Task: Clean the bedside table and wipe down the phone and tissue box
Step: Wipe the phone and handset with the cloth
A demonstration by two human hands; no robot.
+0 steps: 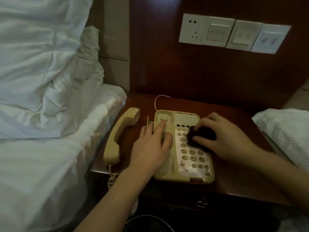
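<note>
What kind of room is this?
Probably a hotel bedroom: a bed with white bedding, a corded desk phone on a bedside table, and a wall switch panel.

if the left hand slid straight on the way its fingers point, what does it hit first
The left hand points up the phone base toward the wall. Its index fingertip already touches the round hook button; past that comes the base's raised back edge, probably.

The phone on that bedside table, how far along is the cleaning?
Done: the handset is off its cradle, lying on the table left of the phone base. In hand: the left hand steadies the base while the right hand rubs a dark cloth over the keypad. Left: handset and tabletop, apparently; no tissue box is in view.
</note>
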